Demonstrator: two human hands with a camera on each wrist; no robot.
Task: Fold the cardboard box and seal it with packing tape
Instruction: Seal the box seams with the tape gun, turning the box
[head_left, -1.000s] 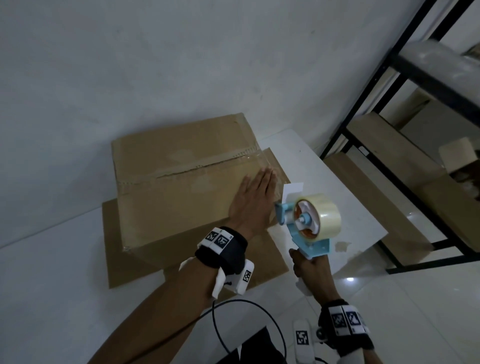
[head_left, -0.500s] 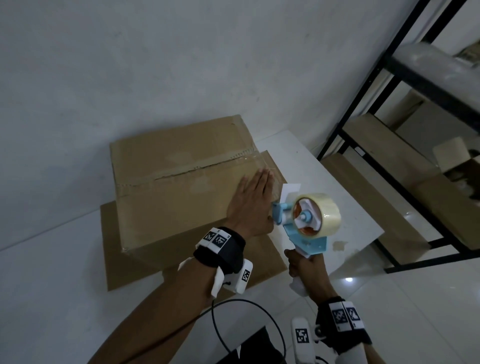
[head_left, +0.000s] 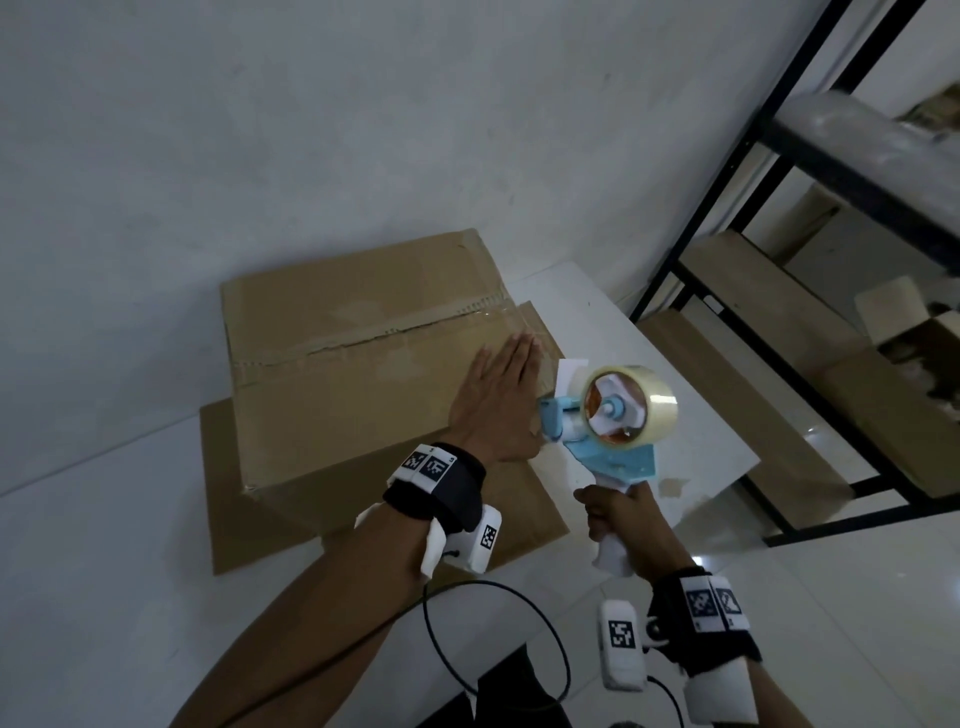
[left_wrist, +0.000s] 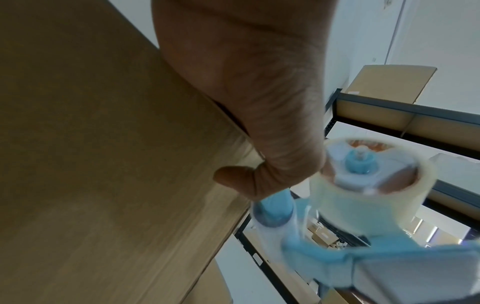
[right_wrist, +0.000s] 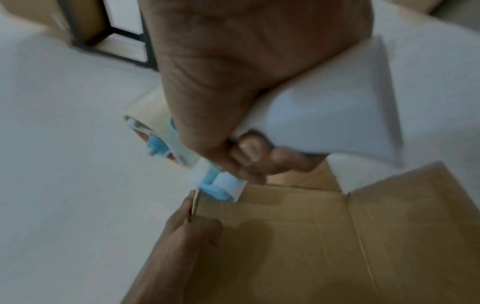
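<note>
The cardboard box (head_left: 358, 364) stands closed on a flat sheet of cardboard (head_left: 218, 483) toward the back of the white surface (head_left: 597, 312), close to the wall, with a strip of clear tape already along its top seam. The left hand (head_left: 498, 402) lies flat on the box top near its right edge, fingers (head_left: 522, 353) straight and together, pressing the flap down. The right hand (head_left: 621, 525) is clenched round the white handle of the blue tape dispenser (head_left: 602, 421), whose roller end sits just beside the box's right edge, touching or nearly touching the left hand; the wrist views are blurred, so contact is unclear. The step in hand looks like finishing the strip over the right edge. To do it well, keep the flat palm weighting the flap, draw the dispenser down the side wall with steady tension, then tilt it so the blade cuts cleanly, and rub the tail flat.
</note>
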